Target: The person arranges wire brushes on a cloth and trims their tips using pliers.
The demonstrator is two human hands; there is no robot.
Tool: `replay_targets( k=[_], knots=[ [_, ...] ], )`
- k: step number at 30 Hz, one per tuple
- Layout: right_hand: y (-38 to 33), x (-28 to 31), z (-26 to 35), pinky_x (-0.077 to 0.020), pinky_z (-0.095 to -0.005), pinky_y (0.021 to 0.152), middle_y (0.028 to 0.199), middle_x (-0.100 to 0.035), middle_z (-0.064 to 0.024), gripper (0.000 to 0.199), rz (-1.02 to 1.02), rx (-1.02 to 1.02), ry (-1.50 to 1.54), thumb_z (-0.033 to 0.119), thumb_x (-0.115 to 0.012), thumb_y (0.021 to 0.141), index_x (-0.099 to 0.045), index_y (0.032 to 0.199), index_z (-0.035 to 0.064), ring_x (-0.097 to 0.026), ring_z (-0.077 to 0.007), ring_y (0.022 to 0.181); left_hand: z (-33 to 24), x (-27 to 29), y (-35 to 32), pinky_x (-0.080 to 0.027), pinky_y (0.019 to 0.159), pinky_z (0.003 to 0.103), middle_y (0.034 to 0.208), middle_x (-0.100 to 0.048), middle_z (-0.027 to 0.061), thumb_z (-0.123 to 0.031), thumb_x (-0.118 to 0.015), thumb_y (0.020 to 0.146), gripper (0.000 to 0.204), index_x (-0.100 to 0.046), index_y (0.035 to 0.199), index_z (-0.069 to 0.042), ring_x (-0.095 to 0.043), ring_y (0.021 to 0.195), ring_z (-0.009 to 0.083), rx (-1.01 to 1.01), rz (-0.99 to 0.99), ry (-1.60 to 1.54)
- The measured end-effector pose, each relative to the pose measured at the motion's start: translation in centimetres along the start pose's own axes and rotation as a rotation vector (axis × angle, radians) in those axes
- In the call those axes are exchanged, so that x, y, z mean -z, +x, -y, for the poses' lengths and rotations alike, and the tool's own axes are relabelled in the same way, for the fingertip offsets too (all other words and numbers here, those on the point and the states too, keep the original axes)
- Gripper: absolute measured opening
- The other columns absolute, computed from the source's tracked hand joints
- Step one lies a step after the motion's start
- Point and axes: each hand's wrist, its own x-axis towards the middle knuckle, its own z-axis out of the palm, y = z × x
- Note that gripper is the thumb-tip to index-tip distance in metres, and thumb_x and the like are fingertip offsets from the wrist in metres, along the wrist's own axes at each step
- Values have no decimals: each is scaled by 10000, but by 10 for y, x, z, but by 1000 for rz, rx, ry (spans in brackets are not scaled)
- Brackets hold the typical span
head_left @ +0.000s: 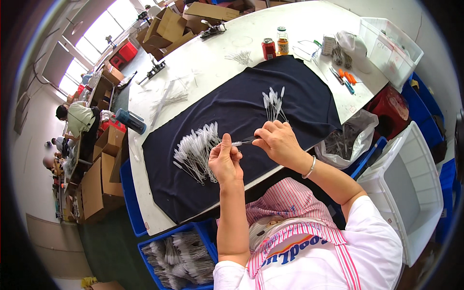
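Note:
Over the dark cloth (227, 106), a small wire brush (237, 143) with pale bristles spans the gap between my hands. My left hand (226, 162) pinches one end, its thumb pointing up. My right hand (280, 144) is closed round the other end, where a dark thin part shows; the fingers hide what it is. A thick pile of white-bristled wire brushes (197, 147) lies just left of my left hand, their looped wire ends toward me. Beyond my right hand rests a smaller bunch of similar brushes (274, 104).
Across the white table (212, 53) stand a red can (268, 49) and a glass bottle (282, 41). Orange-handled tools (347, 76) lie to the right, above a bag (355, 137) of brushes. White bins (406, 193) stand at right; a blue crate (181, 256) of brushes sits below the table's near edge.

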Motion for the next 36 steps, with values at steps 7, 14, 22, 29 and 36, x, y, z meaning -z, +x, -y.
replay_targets(
  k=[7,14,22,29,36],
  knots=[
    [2,-5,-4,-342,-329,618,703,-513,-14,206,-12,20,-41,302,-598,783,-610,766,97,-481,-177,682,4,-6,-1,-418,364,195,561,-519,4,-124,-731,720,232,-502,707,-88,-501,437,75,18,-35,12],
    [2,-8,-6,-338,-324,605,680,-515,-15,193,-37,21,-16,285,-608,774,-604,740,95,-479,-183,652,8,-4,3,-419,364,194,570,-525,7,-123,-735,716,229,-508,717,-86,-500,436,76,44,-52,14],
    [8,-9,-38,-437,-344,724,924,-583,-165,278,-164,-548,464,281,-548,837,-590,898,13,-574,-301,835,10,-1,7,-425,397,188,565,-527,7,-142,-709,747,186,-543,766,-60,-484,431,70,-26,13,28],
    [-1,-69,-133,-476,-391,676,772,-642,-122,292,-46,-869,16,337,-636,737,-639,816,57,-615,-312,784,6,17,11,-470,539,223,661,-533,-29,-336,-641,793,272,-559,734,-83,-504,562,63,-96,-74,79],
    [5,-88,-136,-495,-412,688,814,-634,-161,254,159,-760,-196,286,-631,741,-637,796,38,-622,-323,764,3,26,15,-407,471,233,581,-431,-33,-380,-570,826,267,-526,828,-117,-405,479,70,58,116,-125]
  ],
)
